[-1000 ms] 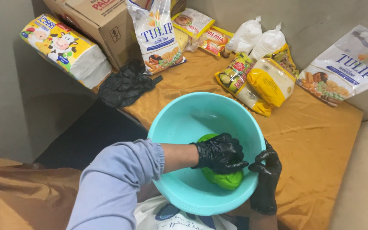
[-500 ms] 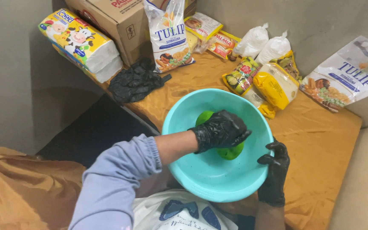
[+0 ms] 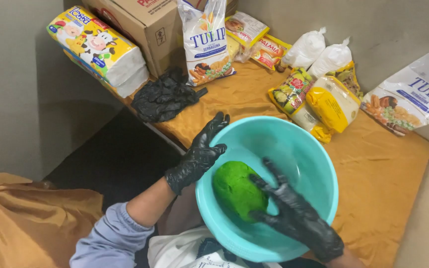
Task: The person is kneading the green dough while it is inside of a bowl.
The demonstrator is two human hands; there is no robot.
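Two gloved hands, green dough [image 3: 237, 188], bowl [image 3: 319, 164]

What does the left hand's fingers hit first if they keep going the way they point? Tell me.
The left hand rests on the teal bowl's rim, fingers pointing up and away. Straight on lies bare orange cloth, then probably the upright flour bag; depth is unclear.
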